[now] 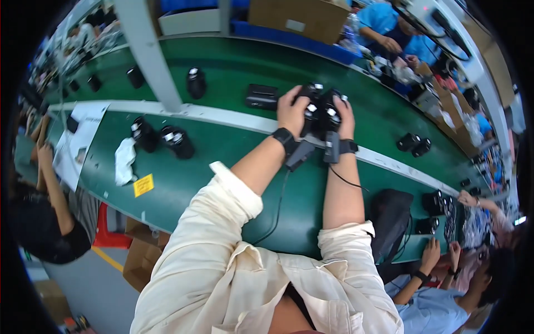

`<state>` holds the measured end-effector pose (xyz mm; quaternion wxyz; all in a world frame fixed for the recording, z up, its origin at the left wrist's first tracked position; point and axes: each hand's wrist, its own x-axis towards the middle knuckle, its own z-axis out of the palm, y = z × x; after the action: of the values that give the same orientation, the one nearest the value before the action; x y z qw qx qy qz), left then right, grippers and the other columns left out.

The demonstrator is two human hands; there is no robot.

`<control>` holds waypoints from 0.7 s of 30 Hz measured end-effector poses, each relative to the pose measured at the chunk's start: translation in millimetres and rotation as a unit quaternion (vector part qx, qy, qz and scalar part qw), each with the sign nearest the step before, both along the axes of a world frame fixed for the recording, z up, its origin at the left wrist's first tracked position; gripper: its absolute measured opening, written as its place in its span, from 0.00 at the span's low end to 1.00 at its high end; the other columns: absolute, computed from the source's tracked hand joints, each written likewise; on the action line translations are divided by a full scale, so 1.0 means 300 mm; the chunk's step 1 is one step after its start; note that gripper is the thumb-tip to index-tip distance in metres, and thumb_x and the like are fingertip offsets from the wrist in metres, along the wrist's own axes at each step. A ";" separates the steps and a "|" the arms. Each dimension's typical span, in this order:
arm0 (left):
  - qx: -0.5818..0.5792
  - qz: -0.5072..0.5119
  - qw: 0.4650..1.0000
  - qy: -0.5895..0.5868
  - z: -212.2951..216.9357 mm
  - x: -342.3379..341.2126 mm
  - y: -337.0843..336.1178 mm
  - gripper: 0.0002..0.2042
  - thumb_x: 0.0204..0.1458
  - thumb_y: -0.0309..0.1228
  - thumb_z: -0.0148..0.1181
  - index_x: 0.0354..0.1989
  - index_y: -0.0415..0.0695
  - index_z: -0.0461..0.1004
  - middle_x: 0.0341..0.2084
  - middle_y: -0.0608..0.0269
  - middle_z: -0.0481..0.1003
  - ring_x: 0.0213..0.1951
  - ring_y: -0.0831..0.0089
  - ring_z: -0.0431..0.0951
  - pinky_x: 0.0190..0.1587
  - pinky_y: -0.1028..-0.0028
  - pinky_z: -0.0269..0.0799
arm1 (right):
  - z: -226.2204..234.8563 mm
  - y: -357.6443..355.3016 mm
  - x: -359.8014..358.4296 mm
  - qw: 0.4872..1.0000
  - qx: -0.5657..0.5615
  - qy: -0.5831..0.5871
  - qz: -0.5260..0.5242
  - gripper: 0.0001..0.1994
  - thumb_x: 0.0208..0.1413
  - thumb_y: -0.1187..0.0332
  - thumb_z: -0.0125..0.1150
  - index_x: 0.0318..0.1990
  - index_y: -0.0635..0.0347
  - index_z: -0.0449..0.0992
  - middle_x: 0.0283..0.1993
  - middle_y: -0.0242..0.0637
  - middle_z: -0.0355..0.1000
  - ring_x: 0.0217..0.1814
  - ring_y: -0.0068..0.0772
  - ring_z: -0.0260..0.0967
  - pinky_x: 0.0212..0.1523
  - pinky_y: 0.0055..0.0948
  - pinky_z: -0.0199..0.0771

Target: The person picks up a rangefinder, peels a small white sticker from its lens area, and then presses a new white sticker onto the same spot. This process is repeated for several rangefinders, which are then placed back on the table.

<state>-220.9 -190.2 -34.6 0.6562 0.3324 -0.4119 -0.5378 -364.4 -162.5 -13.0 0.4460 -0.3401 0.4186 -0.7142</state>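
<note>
My left hand [292, 113] is closed round a black rounded device [311, 110] with shiny spots on top. A second black device [332, 114] of the same kind is in my right hand [346, 118]. Both are side by side over the far green strip, just beyond the pale rail; their exact kind is unclear. Left of my left hand lies a flat black box-shaped item [261, 96]. Black straps circle both wrists, each with a dark block attached; thin cables run from the blocks.
Similar devices stand at left [144, 134], beyond the rail [196, 83] and at right [409, 142]. A white wrapper [125, 161] and yellow label [143, 185] lie on the green table [222, 139]. A black bag [391, 218] is by my right forearm. People work on several sides; a post [147, 55] rises at left.
</note>
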 end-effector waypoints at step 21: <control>-0.013 0.159 0.986 -0.052 0.085 0.576 0.639 0.24 0.54 0.32 0.55 0.59 0.39 0.64 0.52 0.49 0.64 0.52 0.58 0.67 0.57 0.66 0.63 | 0.042 0.296 0.611 0.957 0.057 -0.044 0.280 0.20 0.51 0.68 0.63 0.51 0.64 0.71 0.43 0.38 0.74 0.41 0.29 0.73 0.42 0.25 0.75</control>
<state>-48.2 1.4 -9.1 0.7151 0.4124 -0.3950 -0.4031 -181.1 -73.8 -0.4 0.6650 -0.3859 0.3261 -0.5500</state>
